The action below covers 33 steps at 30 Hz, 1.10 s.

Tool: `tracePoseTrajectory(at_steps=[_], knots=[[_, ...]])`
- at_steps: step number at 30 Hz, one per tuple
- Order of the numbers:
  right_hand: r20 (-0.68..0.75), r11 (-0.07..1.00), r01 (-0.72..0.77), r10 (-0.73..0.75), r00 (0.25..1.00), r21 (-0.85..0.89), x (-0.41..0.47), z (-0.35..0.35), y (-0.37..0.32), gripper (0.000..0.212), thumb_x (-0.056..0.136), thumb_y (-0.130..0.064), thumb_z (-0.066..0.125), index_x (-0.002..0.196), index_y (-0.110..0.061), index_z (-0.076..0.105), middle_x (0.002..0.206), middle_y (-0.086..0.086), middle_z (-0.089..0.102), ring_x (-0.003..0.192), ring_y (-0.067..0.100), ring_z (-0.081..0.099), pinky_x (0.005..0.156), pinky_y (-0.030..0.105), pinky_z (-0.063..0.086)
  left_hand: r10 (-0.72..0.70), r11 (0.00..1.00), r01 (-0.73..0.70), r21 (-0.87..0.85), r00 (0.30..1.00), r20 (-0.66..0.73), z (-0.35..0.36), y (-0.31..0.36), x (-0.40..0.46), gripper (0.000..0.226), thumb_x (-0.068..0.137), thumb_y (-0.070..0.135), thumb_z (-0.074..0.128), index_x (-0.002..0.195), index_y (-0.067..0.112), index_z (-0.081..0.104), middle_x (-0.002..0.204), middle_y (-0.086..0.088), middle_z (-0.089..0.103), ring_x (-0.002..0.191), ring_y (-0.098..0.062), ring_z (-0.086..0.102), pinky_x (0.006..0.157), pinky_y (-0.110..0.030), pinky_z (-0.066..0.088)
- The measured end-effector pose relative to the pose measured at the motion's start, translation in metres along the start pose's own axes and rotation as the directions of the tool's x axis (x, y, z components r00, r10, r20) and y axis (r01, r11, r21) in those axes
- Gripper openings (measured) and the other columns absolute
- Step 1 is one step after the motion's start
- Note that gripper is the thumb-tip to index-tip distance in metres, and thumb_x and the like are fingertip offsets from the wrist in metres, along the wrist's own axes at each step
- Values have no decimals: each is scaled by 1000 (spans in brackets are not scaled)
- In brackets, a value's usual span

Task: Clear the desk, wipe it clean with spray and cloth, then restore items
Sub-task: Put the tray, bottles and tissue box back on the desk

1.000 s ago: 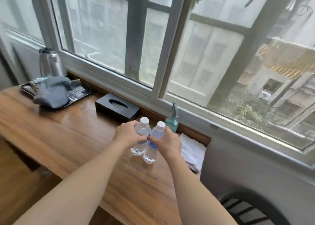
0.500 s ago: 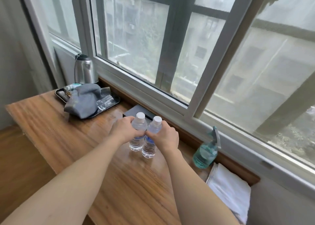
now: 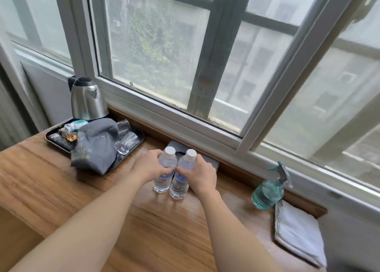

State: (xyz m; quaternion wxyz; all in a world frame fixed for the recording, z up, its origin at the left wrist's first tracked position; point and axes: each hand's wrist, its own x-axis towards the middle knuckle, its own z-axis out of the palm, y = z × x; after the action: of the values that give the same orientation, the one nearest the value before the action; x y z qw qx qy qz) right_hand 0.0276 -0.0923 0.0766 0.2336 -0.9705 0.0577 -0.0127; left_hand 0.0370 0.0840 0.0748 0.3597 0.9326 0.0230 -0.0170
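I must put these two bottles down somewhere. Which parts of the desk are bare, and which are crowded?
Bare wood lies between the two water bottles and the spray bottle, and along the desk front edge, left of the left hand. Crowded: the black tray with grey cloth and glasses, before the kettle. The white cloth fills the far right end.

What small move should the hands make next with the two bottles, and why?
Probably set them down and let go: the left hand and right hand each grip a water bottle upright, side by side, low over the desk before the tissue box.
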Motion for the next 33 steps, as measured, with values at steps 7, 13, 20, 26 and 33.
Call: tracePoseTrajectory(at_steps=[7,13,20,26,33], knots=[[-46,990,-137,135,990,-35,-6,16,-34,58,80,-69,70,108,-21,55,105,2,71,99,26,64,73,34,42,91,996,-90,-18,991,96,-19,-28,31,44,65,55,83,99,32,69,93,9,69,90,-13,61,72,-30,46],[-56,978,-204,206,977,52,-15,19,-31,53,83,-60,74,118,-25,55,112,-1,70,105,25,64,74,31,41,112,993,-104,-52,976,185,-19,-35,45,49,67,52,82,110,35,65,103,7,68,96,-16,60,81,-33,50],[-123,977,-135,156,980,165,-21,35,-29,71,76,-63,78,137,-36,53,126,-13,63,113,20,62,90,35,48,101,992,-84,-95,976,195,-23,-39,44,46,65,43,86,105,36,64,101,8,69,95,-14,61,75,-28,42],[-91,978,-120,137,986,174,-19,31,-32,78,75,-69,75,139,-31,50,135,-11,57,118,21,60,92,37,47,85,995,-68,-78,967,240,-24,-32,43,54,65,43,87,111,30,64,107,7,66,100,-15,60,81,-30,44],[-168,966,-92,134,977,240,-8,20,-50,89,80,-66,74,151,-22,42,145,-4,55,130,21,54,102,38,44,119,993,-116,-28,928,352,-37,-40,56,75,63,32,90,130,28,57,121,5,62,103,-16,58,87,-30,46]])
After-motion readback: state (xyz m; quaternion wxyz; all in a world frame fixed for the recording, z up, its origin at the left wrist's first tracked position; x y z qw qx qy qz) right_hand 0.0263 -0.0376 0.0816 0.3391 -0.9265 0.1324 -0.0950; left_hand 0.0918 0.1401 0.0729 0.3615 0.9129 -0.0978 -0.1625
